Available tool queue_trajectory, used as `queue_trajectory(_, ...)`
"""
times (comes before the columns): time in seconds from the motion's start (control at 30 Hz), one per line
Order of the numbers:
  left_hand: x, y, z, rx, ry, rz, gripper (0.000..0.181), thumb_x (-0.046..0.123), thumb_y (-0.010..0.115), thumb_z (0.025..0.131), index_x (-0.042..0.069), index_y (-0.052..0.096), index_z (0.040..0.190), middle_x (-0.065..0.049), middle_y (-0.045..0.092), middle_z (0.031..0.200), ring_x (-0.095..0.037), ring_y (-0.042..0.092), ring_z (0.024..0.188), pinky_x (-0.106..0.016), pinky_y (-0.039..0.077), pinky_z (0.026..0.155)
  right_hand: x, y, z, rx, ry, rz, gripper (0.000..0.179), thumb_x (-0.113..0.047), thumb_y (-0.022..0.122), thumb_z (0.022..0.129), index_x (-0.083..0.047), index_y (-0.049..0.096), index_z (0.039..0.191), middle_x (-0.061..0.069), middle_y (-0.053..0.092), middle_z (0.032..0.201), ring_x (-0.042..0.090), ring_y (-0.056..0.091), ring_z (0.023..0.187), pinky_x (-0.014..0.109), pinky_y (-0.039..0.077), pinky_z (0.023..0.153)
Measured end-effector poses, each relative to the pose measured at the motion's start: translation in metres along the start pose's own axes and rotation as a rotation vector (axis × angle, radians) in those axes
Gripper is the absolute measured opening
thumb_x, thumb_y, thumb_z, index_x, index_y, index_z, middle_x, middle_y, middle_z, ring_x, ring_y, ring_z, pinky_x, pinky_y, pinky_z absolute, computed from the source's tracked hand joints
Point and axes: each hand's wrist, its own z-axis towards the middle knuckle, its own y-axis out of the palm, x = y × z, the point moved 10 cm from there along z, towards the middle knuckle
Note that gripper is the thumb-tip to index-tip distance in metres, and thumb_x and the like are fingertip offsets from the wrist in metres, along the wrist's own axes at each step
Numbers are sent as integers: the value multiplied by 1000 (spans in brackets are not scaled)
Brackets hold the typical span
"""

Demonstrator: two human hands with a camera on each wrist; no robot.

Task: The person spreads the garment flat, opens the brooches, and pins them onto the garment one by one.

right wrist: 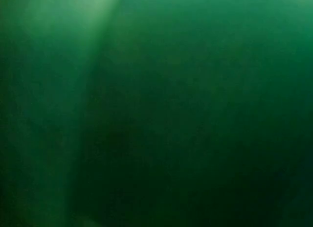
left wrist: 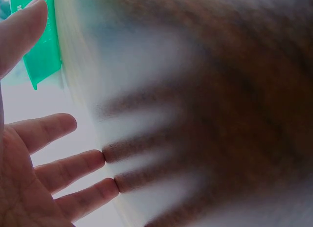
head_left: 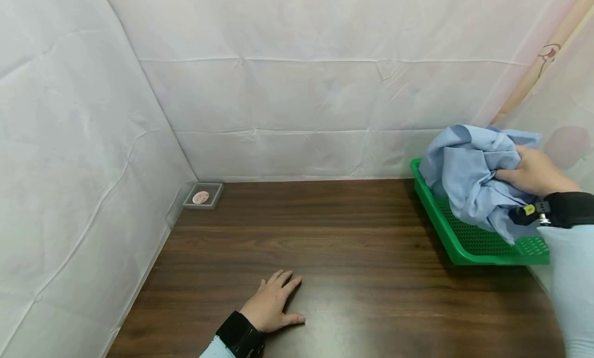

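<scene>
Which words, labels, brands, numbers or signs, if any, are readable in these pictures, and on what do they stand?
None can be read.
Yellow mark on the black wrist device: too small to read.
Pinkish pattern on the round disc: too small to make out.

At three o'clock the cloth (head_left: pixel 482 172) is pale blue, the basket (head_left: pixel 487 259) green; at six the table (head_left: pixel 343 234) wood-grained brown; at nine the disc (head_left: pixel 200 197) mottled pink.

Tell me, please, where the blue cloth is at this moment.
In the head view, the cloth is at the right, held in the right grip over the green basket.
</scene>
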Motion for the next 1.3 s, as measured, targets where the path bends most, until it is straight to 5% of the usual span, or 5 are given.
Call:
queue_trajectory(0.17,1,-1,2,7,5,3,88,74,55,79,23,39,148,-12,37,149,-37,32,137,-68,37,93,-20,-14,3,49,3,0,36,-7,72,77,7,54,105,28,59,83,31,49,68,38,34,57)
queue_trajectory(0.53,0,-2,2,15,12,-1,87,74,54,80,22,39,148,-13,37,149,-37,32,137,-68,36,93,-77,-34,0,134,-79,52,36,-13,72,81,-1,58,112,24,61,97,-5,38,76,29,30,67)
queue_trajectory(0.8,-1,-2,3,2,0,-1,86,74,54,80,23,39,148,-13,37,150,-37,32,138,-68,36,94,-119,-45,-3,229,-196,135,36,-7,75,78,-5,60,111,-33,47,91,-5,43,84,17,30,72)
queue_trajectory(1.13,-2,-4,3,2,-7,-9,85,73,54,80,22,40,147,-13,38,149,-37,33,137,-67,36,94,-176,-49,-15,325,-358,212,42,9,74,68,1,62,107,-25,50,97,-2,44,83,13,31,75)
queue_trajectory(1.3,-3,-9,3,30,-6,15,84,72,53,82,20,41,147,-14,40,147,-36,36,135,-63,39,95,-208,-46,-24,352,-508,191,47,10,75,63,3,63,108,-4,57,98,-5,44,90,12,32,80)
